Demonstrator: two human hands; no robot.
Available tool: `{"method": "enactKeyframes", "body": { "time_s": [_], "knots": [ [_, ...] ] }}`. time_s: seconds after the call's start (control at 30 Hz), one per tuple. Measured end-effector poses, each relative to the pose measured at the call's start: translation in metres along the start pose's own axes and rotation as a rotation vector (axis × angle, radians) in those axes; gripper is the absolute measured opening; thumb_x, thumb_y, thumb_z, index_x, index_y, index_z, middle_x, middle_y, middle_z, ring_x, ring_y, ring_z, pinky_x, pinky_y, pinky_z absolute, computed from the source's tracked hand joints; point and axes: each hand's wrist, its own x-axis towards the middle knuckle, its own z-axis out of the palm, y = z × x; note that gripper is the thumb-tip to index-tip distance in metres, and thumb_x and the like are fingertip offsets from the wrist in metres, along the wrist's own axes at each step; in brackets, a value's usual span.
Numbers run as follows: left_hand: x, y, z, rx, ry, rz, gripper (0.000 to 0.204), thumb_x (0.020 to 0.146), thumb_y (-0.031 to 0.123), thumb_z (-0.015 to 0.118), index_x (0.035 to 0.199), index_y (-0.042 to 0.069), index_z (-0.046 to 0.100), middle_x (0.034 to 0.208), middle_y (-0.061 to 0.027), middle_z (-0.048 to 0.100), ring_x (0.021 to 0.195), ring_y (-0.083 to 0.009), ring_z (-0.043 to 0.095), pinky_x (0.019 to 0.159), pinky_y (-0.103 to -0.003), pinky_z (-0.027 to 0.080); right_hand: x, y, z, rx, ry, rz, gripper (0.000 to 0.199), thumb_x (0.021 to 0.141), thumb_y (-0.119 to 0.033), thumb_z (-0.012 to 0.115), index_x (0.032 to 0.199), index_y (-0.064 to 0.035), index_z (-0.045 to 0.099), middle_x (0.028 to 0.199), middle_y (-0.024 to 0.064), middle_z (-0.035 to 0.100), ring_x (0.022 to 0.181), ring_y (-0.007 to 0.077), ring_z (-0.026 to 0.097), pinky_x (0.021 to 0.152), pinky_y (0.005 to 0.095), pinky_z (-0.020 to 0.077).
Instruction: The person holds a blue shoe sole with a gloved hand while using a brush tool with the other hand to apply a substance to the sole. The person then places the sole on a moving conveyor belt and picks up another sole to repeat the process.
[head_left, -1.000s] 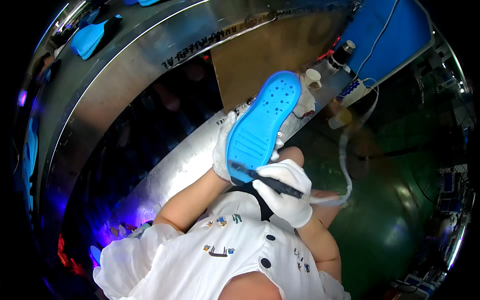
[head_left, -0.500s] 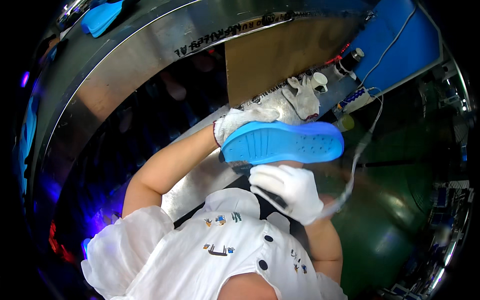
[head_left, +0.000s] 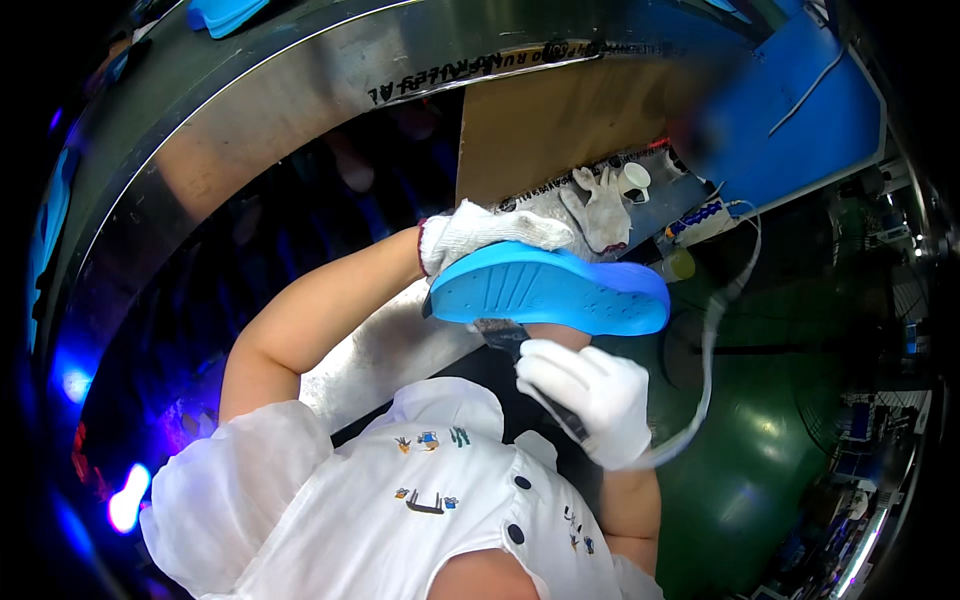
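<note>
Head view shows 2 hands (head_left: 497, 232) (head_left: 592, 397) and 1 blue sole (head_left: 545, 292).

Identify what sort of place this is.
Probably a footwear factory line: the white-gloved left hand holds a bright-blue, sole-shaped piece, and another blue piece lies on a dark, flat, conveyor-like belt edged by a shiny grey metal panel.

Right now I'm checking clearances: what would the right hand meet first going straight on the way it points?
Most likely the blue sole, near its ridged end, with the dark tool in the right hand leading. Depth is unclear; the hand might pass underneath.
</note>
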Motion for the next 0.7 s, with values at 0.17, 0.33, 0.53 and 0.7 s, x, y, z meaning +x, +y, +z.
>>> {"method": "enactKeyframes", "body": {
  "time_s": [0.17, 0.33, 0.53, 0.7],
  "knots": [
    [-0.005, 0.030, 0.009, 0.062, -0.135, -0.030, 0.034, 0.099, 0.032, 0.057, 0.122, 0.009, 0.065, 0.116, -0.0020, 0.065, 0.103, -0.0097, 0.060, 0.090, -0.027, 0.049, 0.001, 0.024, -0.008, 0.194, 0.172, 0.073, 0.028, 0.068, -0.005, 0.081, 0.094, -0.0061, 0.071, 0.097, 0.0129, 0.072, 0.065, 0.0260, 0.065, 0.059, 0.0321, 0.0504],
    [-0.020, 0.046, 0.021, 0.310, 0.076, -0.082, 0.041, 0.097, 0.031, 0.057, 0.129, 0.006, 0.059, 0.127, -0.0078, 0.060, 0.118, -0.0240, 0.056, 0.102, -0.036, 0.044, -0.004, 0.010, -0.015, 0.077, 0.195, -0.004, 0.029, 0.068, -0.009, 0.082, 0.095, -0.0084, 0.071, 0.099, 0.0113, 0.073, 0.057, 0.0233, 0.058, 0.053, 0.0284, 0.0474],
    [-0.029, 0.069, 0.030, 0.398, -0.040, 0.159, 0.059, 0.079, 0.040, 0.073, 0.124, 0.003, 0.060, 0.122, -0.0161, 0.062, 0.114, -0.0258, 0.060, 0.099, -0.035, 0.046, -0.001, 0.007, -0.026, 0.062, 0.178, -0.042, 0.030, 0.066, -0.010, 0.082, 0.094, -0.0080, 0.071, 0.099, 0.0132, 0.073, 0.061, 0.0227, 0.062, 0.054, 0.0297, 0.0487],
    [-0.034, 0.055, 0.056, -0.298, 0.038, -0.153, 0.057, 0.092, 0.046, 0.059, 0.129, 0.004, 0.057, 0.117, -0.0134, 0.065, 0.100, -0.0212, 0.065, 0.090, -0.031, 0.052, -0.007, 0.014, -0.017, 0.239, 0.231, 0.012, 0.029, 0.064, -0.004, 0.083, 0.091, -0.0076, 0.072, 0.096, 0.0108, 0.073, 0.064, 0.0220, 0.061, 0.058, 0.0307, 0.0487]
  ]
}}
